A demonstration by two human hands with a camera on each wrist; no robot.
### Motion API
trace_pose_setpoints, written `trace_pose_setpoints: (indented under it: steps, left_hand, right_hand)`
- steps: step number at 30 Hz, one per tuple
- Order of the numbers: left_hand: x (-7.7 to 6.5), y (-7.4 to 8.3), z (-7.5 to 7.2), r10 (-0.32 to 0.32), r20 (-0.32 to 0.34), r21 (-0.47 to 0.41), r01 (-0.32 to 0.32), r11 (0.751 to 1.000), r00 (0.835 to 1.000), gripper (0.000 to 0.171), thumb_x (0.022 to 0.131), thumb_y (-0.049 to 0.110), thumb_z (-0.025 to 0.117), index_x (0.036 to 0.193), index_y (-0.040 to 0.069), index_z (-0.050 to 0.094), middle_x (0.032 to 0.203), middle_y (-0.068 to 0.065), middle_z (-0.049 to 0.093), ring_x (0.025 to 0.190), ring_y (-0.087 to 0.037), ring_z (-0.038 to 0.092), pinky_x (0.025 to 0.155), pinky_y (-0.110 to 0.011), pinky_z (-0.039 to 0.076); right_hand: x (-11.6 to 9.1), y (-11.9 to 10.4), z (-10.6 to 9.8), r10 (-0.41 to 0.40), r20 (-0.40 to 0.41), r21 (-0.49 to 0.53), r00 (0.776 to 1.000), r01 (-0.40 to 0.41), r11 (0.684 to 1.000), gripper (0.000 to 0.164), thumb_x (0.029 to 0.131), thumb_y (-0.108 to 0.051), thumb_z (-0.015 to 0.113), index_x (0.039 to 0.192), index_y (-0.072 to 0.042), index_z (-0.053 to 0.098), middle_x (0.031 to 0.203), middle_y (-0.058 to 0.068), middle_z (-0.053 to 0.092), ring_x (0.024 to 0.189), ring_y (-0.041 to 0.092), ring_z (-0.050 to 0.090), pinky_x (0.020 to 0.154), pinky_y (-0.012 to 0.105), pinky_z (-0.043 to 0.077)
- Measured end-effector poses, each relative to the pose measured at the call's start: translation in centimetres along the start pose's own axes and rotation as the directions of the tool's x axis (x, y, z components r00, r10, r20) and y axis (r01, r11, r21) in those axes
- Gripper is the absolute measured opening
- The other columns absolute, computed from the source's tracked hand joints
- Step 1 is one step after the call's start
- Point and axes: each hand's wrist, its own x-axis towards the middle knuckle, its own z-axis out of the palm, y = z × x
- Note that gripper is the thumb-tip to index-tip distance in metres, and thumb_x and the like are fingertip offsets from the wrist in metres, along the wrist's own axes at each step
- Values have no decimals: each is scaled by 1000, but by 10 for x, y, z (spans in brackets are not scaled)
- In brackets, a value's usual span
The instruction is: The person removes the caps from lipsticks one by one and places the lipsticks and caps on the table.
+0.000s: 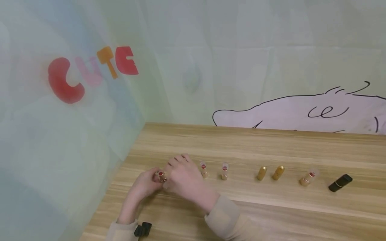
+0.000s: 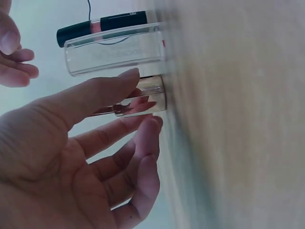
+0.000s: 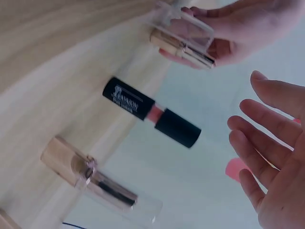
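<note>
My left hand (image 1: 147, 182) pinches a gold lipstick (image 1: 162, 176) between thumb and fingers. Its base stands on the table, and a dark red tip shows from above. A clear cap (image 2: 114, 55) stands right beside this lipstick in the left wrist view. My right hand (image 3: 281, 157) is apart from it, fingers extended and holding nothing. Close to that hand in the right wrist view, a black lip tube (image 3: 128, 98) with a pink band stands upright. Nearer that camera is a gold lipstick under a clear cover (image 3: 66, 160). The head view hides the black tube behind my right hand.
Two clear-topped lipsticks (image 1: 224, 172) stand right of my hands. Farther right are two gold bullet-shaped tubes (image 1: 261, 173), another clear-topped lipstick (image 1: 307, 178) and a black tube (image 1: 340, 183). Printed fabric walls (image 1: 181, 83) border the wooden table (image 1: 271, 217) at the back and left.
</note>
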Motion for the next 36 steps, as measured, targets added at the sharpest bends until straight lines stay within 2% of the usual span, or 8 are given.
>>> trace_pose_setpoints:
  steps: [6, 11, 18, 23, 29, 33, 36]
  left_hand:
    - [-2, 3, -3, 8, -7, 39, -8, 999, 1000, 21, 76, 8, 71, 96, 8, 65, 81, -5, 64, 72, -15, 58, 63, -29, 46]
    - [-3, 5, -5, 2, -4, 35, -2, 999, 1000, 28, 78, 10, 73, 104, 6, 65, 90, -8, 65, 79, -17, 62, 67, -31, 49]
    - [-9, 13, -11, 33, 1, 43, -33, 999, 999, 38, 77, 6, 69, 115, 3, 63, 101, -12, 66, 91, -24, 63, 76, -39, 52]
    - [-15, 23, -16, 49, -53, 72, -45, 996, 997, 47, 77, 6, 67, 123, 4, 60, 110, -15, 66, 100, -31, 63, 84, -47, 51]
    - [-18, 38, -19, 42, -93, 76, -35, 996, 995, 57, 79, 16, 74, 131, 7, 54, 125, -20, 61, 116, -38, 57, 93, -57, 46]
    - [-15, 41, -13, 88, -111, 80, -80, 994, 990, 61, 77, 18, 77, 131, 5, 54, 129, -20, 60, 119, -39, 55, 96, -56, 45]
    - [-10, 41, -8, 136, -124, 94, -125, 988, 983, 61, 76, 20, 79, 129, 4, 56, 128, -18, 61, 114, -36, 59, 95, -51, 48]
  right_hand:
    - [-1, 8, -9, 40, 8, 2, 999, -40, 999, 30, 78, -34, 76, 103, -18, 68, 110, -6, 66, 103, 14, 56, 98, 33, 40]
    - [-1, 13, -10, 48, 37, 10, 998, -49, 999, 30, 81, -40, 73, 103, -20, 67, 112, -6, 65, 105, 14, 56, 102, 35, 38]
    - [-2, 18, -8, 55, 47, 0, 997, -55, 998, 34, 81, -39, 73, 109, -20, 66, 114, -6, 65, 107, 14, 57, 103, 35, 38]
    - [-2, 21, -6, 53, 57, 2, 997, -54, 999, 36, 82, -37, 73, 113, -20, 65, 115, -6, 65, 108, 14, 57, 104, 35, 38]
    - [-3, 22, 0, 43, 65, -3, 997, -43, 999, 35, 83, -33, 72, 114, -19, 65, 113, -5, 67, 106, 14, 60, 103, 36, 39]
    - [-4, 22, 4, 36, 63, -14, 997, -35, 999, 32, 85, -33, 71, 113, -20, 65, 111, -5, 68, 104, 15, 61, 101, 36, 39]
    - [-4, 21, 7, 34, 63, -20, 997, -33, 999, 30, 84, -31, 71, 112, -20, 66, 110, -6, 68, 103, 15, 61, 101, 36, 39]
